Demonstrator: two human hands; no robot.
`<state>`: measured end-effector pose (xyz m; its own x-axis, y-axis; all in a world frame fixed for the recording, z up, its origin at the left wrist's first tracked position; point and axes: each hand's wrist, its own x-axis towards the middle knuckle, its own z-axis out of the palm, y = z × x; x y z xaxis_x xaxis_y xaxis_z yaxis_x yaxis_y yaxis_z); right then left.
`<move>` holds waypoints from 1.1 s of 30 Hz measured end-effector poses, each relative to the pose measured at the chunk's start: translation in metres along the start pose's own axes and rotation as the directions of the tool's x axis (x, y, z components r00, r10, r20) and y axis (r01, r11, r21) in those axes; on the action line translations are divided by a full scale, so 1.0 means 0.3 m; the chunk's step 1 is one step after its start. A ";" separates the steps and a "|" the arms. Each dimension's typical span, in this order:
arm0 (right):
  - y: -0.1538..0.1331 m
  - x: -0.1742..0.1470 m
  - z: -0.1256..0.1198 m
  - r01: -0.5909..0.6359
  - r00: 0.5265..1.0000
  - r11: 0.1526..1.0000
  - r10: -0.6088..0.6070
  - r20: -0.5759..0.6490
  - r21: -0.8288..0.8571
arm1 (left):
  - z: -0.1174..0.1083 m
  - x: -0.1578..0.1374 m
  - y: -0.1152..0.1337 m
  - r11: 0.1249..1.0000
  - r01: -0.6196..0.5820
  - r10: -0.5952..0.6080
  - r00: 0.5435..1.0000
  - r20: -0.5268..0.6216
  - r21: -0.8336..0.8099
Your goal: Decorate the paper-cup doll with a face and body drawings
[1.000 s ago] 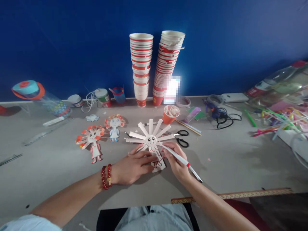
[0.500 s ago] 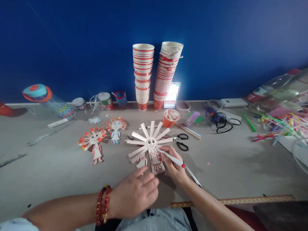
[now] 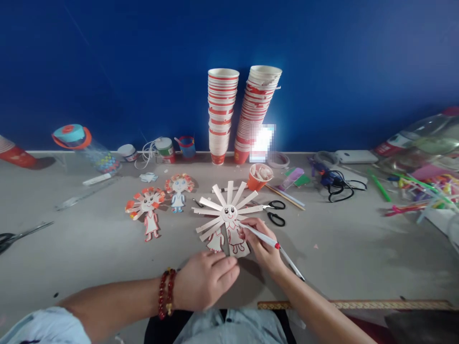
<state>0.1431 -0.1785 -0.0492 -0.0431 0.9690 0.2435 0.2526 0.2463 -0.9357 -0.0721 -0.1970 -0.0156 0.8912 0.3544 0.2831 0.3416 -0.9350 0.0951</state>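
Since a sec ago, the L hand (image 3: 208, 281) has come off the paper figure (image 3: 228, 213) and slid back toward the near edge, so the drawn skirt & feet now show, plus a small dress cutout (image 3: 215, 240) tucked by the lower L strips. Figure lies flat on the desk (image 3: 340, 253) btwn the two hands: round face, long pale strips fanned out, red-outlined body on a flared panel below.

Prob. v. light; strips look bendy, easy to crease or tear, so best held by the flat panel's bottom edge, or pressed at the round face, not by a strip.

R hand (image 3: 263, 246) pinches a red-ended pen (image 3: 260, 234), nib by the collar; can't tell if it touches. L hand is loosely spread, palm down, w/ nothing visible in it; fingertips nr the panel's bottom edge, contact unclear. Another pen (image 3: 292, 264) sticks out by the R wrist, can't tell if held.

Further out: black-handled scissors (image 3: 269, 207) just R of the strips, orange cup (image 3: 258, 184) of scraps behind, two coloured dolls (image 3: 151, 224) off L, two cup stacks (image 3: 219, 114) at the wall.
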 end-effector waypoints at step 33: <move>-0.002 0.074 0.031 -0.076 0.997 0.996 0.076 0.010 -0.043 | 0.068 0.013 0.001 0.963 0.177 -0.224 0.944 0.241 0.202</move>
<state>0.1331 -0.1568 -0.0457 -0.0331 0.9850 0.1691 0.2965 0.1713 -0.9395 -0.0624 -0.1956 -0.0340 0.8372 0.5467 0.0158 0.5467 -0.8357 -0.0515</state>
